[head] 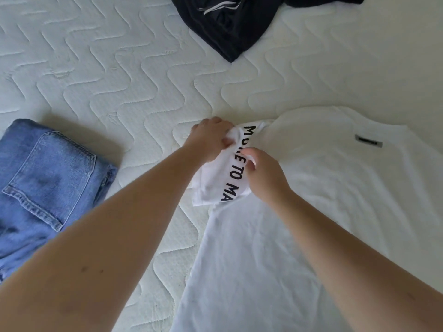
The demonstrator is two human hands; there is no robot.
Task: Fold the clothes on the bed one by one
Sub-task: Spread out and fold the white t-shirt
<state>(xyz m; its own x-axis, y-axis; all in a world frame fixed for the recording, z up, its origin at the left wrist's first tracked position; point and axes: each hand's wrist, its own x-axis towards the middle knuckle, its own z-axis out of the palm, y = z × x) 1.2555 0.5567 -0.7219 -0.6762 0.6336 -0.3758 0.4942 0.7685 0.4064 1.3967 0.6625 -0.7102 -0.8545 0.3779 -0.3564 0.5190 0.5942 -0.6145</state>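
Here, a sleeve of the white T-shirt (pixel 311 188), spread on the bed (pixel 119 80), is gripped by both hands: the left hand (pixel 211 137) and right hand (pixel 266 173).

White shirt (pixel 311 212), blue jeans (pixel 48 178), black garment (pixel 223 25).

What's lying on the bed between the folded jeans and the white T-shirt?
In the head view, only bare quilted mattress lies between the jeans and the white T-shirt; the person's left forearm reaches over that stretch.
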